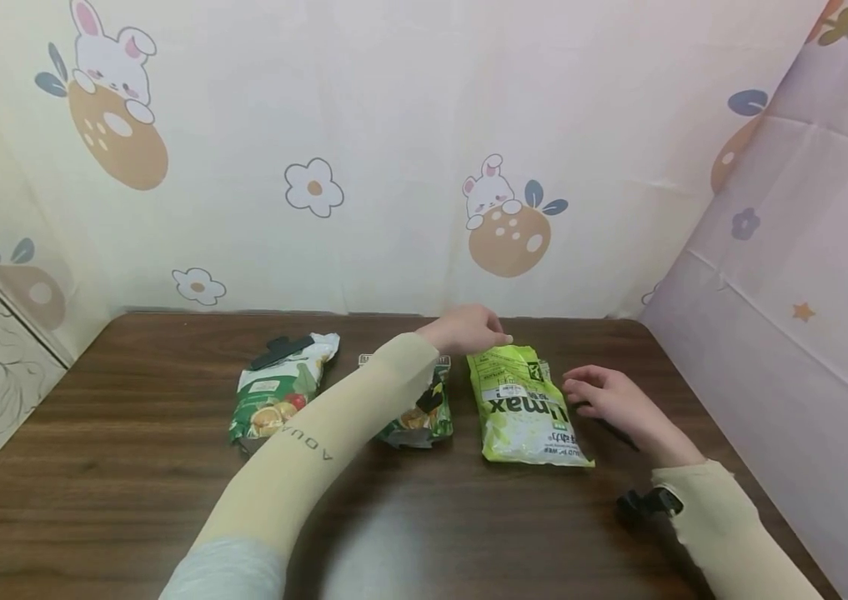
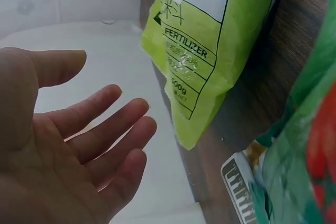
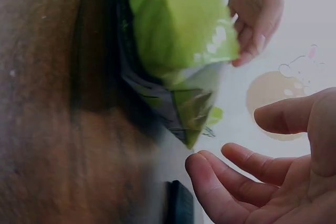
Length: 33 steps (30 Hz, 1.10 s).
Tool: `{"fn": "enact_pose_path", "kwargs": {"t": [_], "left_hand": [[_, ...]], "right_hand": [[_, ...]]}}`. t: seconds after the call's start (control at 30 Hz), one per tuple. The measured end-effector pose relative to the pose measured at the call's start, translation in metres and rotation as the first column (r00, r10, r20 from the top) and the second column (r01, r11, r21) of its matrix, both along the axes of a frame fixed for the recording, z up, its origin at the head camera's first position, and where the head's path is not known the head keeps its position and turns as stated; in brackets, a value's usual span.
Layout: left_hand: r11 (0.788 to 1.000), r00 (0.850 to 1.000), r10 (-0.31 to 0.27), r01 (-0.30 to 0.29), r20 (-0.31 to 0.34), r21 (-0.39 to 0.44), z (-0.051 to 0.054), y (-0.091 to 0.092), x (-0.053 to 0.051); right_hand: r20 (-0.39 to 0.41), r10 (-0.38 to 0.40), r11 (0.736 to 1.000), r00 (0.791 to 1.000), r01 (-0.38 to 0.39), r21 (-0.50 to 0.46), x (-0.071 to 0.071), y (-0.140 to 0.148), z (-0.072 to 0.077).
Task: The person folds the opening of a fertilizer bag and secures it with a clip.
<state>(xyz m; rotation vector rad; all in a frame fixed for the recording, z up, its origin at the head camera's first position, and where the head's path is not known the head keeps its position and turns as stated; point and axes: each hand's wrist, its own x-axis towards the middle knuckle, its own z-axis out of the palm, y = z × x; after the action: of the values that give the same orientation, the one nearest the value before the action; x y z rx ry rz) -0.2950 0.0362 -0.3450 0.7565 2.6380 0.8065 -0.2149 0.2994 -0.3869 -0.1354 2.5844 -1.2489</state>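
Note:
A lime-green fertilizer bag (image 1: 524,408) lies on the table, its large print upside down in the head view. My left hand (image 1: 469,327) is just beyond the bag's far end. In the left wrist view that hand (image 2: 84,135) has spread, loosely bent fingers, apart from the bag (image 2: 210,51). To the bag's right is my right hand (image 1: 614,404). The right wrist view shows this hand (image 3: 262,166) with relaxed fingers near the bag's corner (image 3: 194,114), holding nothing. A dark object (image 3: 181,203) lies below it, its kind unclear.
Two green-and-white bags with fruit pictures lie to the left: one bag (image 1: 281,392) bears a black object (image 1: 281,350), the other bag (image 1: 419,429) is partly behind my left forearm. Patterned curtains (image 1: 393,167) stand behind and right of the brown table (image 1: 93,467).

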Motion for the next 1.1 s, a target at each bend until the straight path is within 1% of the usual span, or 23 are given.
{"fn": "enact_pose_path", "kwargs": {"t": [0.13, 0.27, 0.47, 0.57, 0.67, 0.8, 0.87, 0.93, 1.03, 1.1], "left_hand": [[1.0, 1.0, 0.018, -0.018, 0.019, -0.001, -0.004, 0.006, -0.005], [1.0, 0.999, 0.022, -0.021, 0.043, -0.023, -0.008, 0.011, -0.008], [0.996, 0.997, 0.019, -0.013, 0.07, -0.089, -0.017, 0.013, -0.011], [0.995, 0.997, 0.017, -0.009, 0.077, -0.1, -0.018, 0.013, -0.012], [0.995, 0.997, 0.021, -0.013, 0.078, -0.103, -0.018, 0.013, -0.012], [0.997, 0.998, 0.036, -0.032, 0.048, -0.076, -0.018, 0.015, -0.012], [0.997, 0.998, 0.038, -0.035, 0.05, -0.063, -0.018, 0.019, -0.015], [0.998, 0.998, 0.039, -0.037, 0.056, -0.042, -0.016, 0.021, -0.017], [0.999, 0.995, 0.038, -0.036, 0.089, -0.02, -0.011, 0.024, -0.017], [0.999, 0.997, 0.048, -0.049, 0.064, 0.01, -0.007, 0.022, -0.013]], "right_hand": [[0.006, 0.008, 1.0, 1.0, -0.008, 0.026, -0.002, -0.002, -0.007], [0.008, -0.002, 0.999, 1.0, 0.002, 0.041, -0.003, -0.003, -0.013], [0.0, -0.009, 1.0, 1.0, 0.009, 0.01, -0.004, -0.003, -0.018], [-0.008, -0.023, 1.0, 1.0, 0.023, -0.01, -0.004, -0.003, -0.019], [-0.025, -0.032, 0.999, 0.999, 0.032, -0.023, -0.003, -0.005, -0.022], [-0.064, -0.049, 0.999, 0.997, 0.048, -0.019, -0.003, -0.005, -0.024], [-0.077, -0.066, 0.998, 0.995, 0.065, -0.01, -0.003, -0.005, -0.025], [-0.085, -0.082, 0.997, 0.993, 0.082, -0.001, -0.004, -0.004, -0.025], [-0.076, -0.107, 0.994, 0.991, 0.107, -0.005, -0.005, -0.003, -0.025], [-0.063, -0.125, 0.992, 0.99, 0.124, -0.016, -0.005, -0.002, -0.024]]}}
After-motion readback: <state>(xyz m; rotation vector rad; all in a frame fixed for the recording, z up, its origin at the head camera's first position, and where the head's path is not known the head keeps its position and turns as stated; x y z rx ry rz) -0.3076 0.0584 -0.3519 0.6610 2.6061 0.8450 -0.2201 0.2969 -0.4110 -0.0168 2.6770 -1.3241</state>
